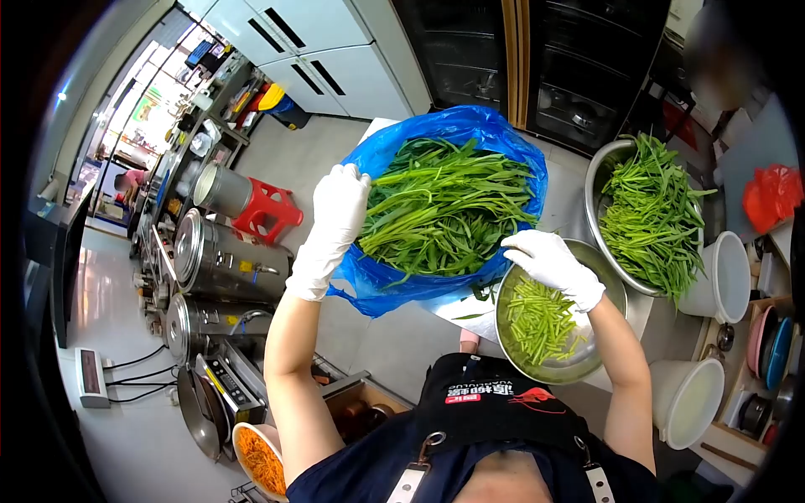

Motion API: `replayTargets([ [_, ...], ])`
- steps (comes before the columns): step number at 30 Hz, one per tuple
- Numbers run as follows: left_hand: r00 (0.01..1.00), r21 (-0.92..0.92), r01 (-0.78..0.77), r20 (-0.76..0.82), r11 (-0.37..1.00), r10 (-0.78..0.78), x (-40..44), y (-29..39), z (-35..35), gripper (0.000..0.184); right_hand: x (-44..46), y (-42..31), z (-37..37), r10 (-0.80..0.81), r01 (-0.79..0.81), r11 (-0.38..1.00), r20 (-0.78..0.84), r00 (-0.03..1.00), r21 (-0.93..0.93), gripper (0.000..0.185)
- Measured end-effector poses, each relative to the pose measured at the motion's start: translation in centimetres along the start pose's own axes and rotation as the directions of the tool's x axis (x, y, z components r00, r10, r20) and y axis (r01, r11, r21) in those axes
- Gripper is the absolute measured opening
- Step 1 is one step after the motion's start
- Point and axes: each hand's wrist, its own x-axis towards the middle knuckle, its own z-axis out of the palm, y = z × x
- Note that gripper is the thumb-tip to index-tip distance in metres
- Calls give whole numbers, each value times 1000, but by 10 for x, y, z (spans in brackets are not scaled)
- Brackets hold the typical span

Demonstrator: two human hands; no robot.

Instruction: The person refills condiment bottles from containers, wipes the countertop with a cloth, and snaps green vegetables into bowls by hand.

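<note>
Both my hands wear white gloves. My left hand (342, 205) is closed at the left side of a blue plastic bag (495, 126), its fingertips around the stem ends of long water spinach (440, 197) heaped in the bag. Over the left rim of a steel bowl (608, 285), my right hand (549, 261) has its fingers curled together and pointing toward the bag; whatever is between them is hidden. Short cut green stems (537, 323) lie in this bowl, below the right hand.
A larger steel basin (597, 197) of greens (650, 218) stands at right, with white buckets (728, 277) beyond it. A red stool (267, 210) and steel pots (226, 256) stand at left. Shredded orange food (258, 459) fills a container at lower left.
</note>
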Motion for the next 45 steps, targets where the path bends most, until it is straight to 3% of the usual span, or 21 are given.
replayTargets([
  [4, 991, 40, 29, -133, 999, -23, 14, -10, -35, 11, -8, -2, -12, 20, -20, 999, -18, 1000, -32, 25],
  [7, 971, -64, 132, -192, 989, -142, 15, -13, -58, 13, -9, -3, -16, 25, -25, 999, -18, 1000, -27, 25],
  [8, 960, -138, 190, -181, 972, -214, 12, -12, -61, 14, -9, -4, -17, 30, -30, 999, -11, 1000, -18, 26],
  [9, 956, -263, 278, -21, 924, -294, 8, -13, -61, 14, -8, -5, -17, 15, -15, 1000, -19, 1000, -18, 25],
  [11, 872, -445, 484, 317, 753, -373, -3, -17, -57, 15, -7, -7, -15, -17, 16, 1000, -32, 999, -20, 23],
  [12, 731, -533, 680, 552, 503, -402, -2, -18, -59, 23, -6, -8, -13, -49, 48, 999, -43, 998, -24, 23],
  [13, 601, -502, 797, 718, 337, -351, -2, -17, -67, 28, -5, -10, -11, -80, 79, 997, -54, 995, -27, 22],
  [15, 577, -530, 809, 798, 254, -174, -9, -21, -71, 24, -2, -16, -7, -150, 148, 988, -72, 986, -33, 22],
  [16, 568, -562, 823, 816, 79, -107, -19, -24, -57, 21, 1, -23, -6, -187, 185, 982, -81, 979, -37, 21],
  [19, 487, -461, 858, 870, -226, 78, -38, -22, -35, 20, 12, -40, 5, -368, 363, 930, -142, 919, -58, 24],
  [23, 505, -371, 815, 831, -444, 233, -54, -3, -38, 30, 23, -73, 16, -293, 314, 946, -199, 935, 83, 21],
  [27, 492, -194, 783, 775, -591, 396, -62, 4, -33, 29, 31, -86, 36, -217, 270, 947, -269, 938, 177, 14],
  [29, 468, -151, 788, 778, -597, 420, -66, 6, -30, 26, 36, -95, 40, -165, 238, 946, -302, 939, 222, 13],
  [30, 474, -153, 774, 783, -614, 403, -66, 12, -30, 25, 40, -100, 43, -197, 287, 940, -397, 897, 184, 12],
  [34, 501, -89, 728, 746, -680, 439, -72, 33, -24, 26, 51, -119, 43, -352, 412, 911, -501, 791, 10, 19],
  [39, 543, -72, 694, 706, -716, 455, -75, 51, -21, 20, 54, -121, 46, -512, 472, 858, -397, 761, -202, 23],
  [45, 565, -48, 650, 697, -758, 441, -78, 65, -20, 23, 47, -111, 56, -543, 474, 840, -400, 738, -265, 19],
])
